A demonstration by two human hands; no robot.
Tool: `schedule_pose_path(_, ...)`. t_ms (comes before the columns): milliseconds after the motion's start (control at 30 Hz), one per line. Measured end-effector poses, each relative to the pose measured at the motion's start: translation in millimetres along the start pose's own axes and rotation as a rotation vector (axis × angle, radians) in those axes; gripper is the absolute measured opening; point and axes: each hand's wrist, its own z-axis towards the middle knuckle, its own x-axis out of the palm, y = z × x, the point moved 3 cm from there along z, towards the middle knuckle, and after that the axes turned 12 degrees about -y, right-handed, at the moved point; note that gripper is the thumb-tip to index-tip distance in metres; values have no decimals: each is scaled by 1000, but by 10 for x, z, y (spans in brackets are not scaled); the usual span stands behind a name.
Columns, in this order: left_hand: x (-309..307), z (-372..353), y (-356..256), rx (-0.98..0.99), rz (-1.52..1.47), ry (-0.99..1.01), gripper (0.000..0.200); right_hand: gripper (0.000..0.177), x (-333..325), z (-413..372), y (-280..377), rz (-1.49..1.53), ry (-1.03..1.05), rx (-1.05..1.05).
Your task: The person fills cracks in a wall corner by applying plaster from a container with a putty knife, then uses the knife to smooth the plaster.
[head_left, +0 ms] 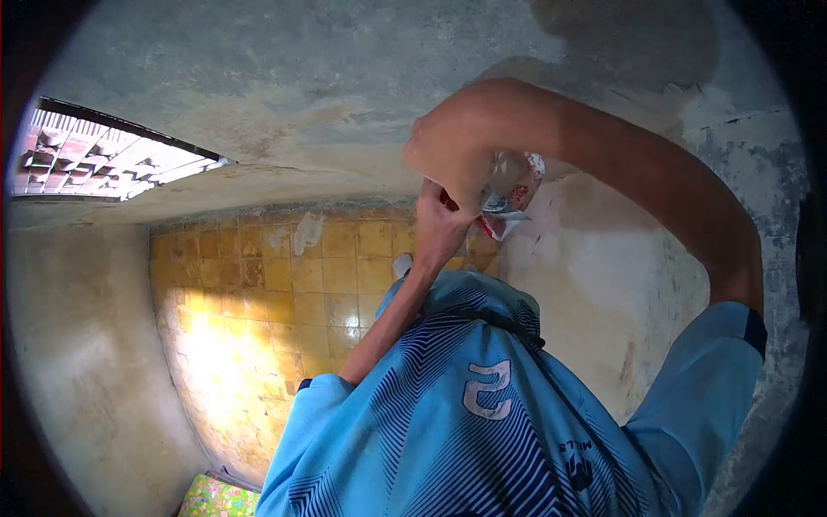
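Observation:
My right hand is raised in front of the wall, bent at the wrist, with its fingers curled downward and mostly hidden. Just below it and touching it, my left hand is closed around a crinkled plastic packet. The packet is partly clear, with red and white print, and sticks out to the right behind my right hand. A small dark red patch shows between the two hands; what it belongs to is hidden. Whatever the right fingers grip is out of sight.
A rough grey plaster wall stands close in front of the hands. At the left is a barred window. Yellow tiles cover the floor, sunlit at the left. A flowered green cloth item lies at the bottom left.

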Motion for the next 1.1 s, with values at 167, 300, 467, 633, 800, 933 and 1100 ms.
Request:
schedule_pose_path(167, -14, 77, 354, -75, 102, 108, 34, 31, 37, 59, -234, 136, 22, -32)
schedule_pose_path(300, 40, 32, 260, -70, 29, 48, 45, 26, 110, 40, -544, 308, 31, -19)
schedule_pose_path(467, 40, -45, 202, -109, -171, -1, 60, 19, 256, -321, -970, 590, -47, 22)
schedule_pose_path(633, -55, -30, 234, -132, -97, -74, 55, 23, 835, -701, -1507, 912, -204, 190)
schedule_pose_path(800, -197, 9, 265, -226, -158, -140, 47, 29, 1645, -1291, -1605, 1325, -740, 542)
schedule_pose_path(933, -589, 19, 549, -330, -196, -191, 53, 43, 2707, -1420, -1386, 1890, -1060, 558)
schedule_pose_path(1100, -1045, -60, 622, -363, -143, -214, 66, 41, 3524, -988, -386, 2420, -1610, 426)
